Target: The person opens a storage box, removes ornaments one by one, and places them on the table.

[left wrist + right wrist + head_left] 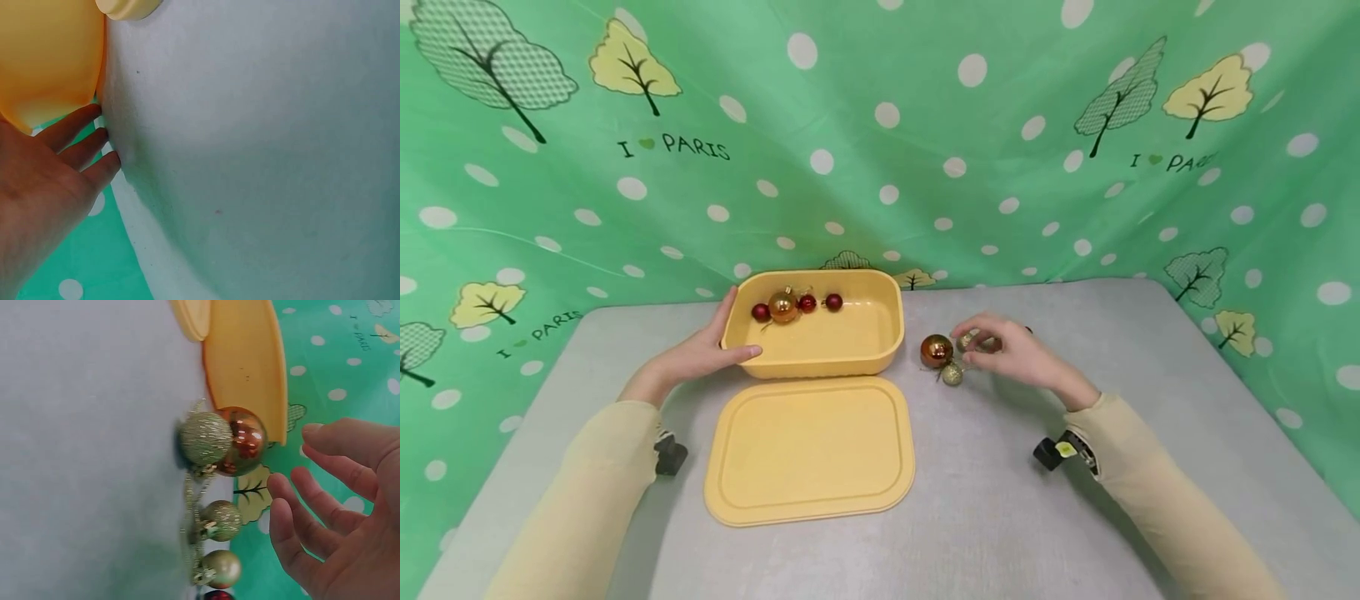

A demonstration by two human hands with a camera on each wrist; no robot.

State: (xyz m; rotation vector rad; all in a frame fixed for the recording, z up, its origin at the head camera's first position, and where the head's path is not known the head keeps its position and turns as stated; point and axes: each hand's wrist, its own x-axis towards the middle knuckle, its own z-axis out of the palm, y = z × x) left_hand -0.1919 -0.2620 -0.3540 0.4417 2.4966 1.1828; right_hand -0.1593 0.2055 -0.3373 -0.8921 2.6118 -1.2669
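My left hand [702, 348] rests against the left end of a yellow plastic box [820, 367], thumb over its front rim and straight fingers along its outer wall. Inside the box lie a gold Christmas ball [783, 307] and several small dark red balls [833, 302]. To the right, my right hand [1011, 354] hovers over more Christmas balls, fingers loosely bent and holding nothing. Beneath and beside it are a shiny copper ball [936, 351], a glittery gold ball [205, 439], a smaller glittery ball [225, 519], a smooth gold ball [226, 567] and a red ball [219, 595], partly cut off.
A flat yellow lid [811, 450] lies on the grey table [985, 517] in front of the box. Green dotted cloth [887, 167] with printed trees hangs behind the table and along its sides. Gold strings [187, 506] trail from the balls.
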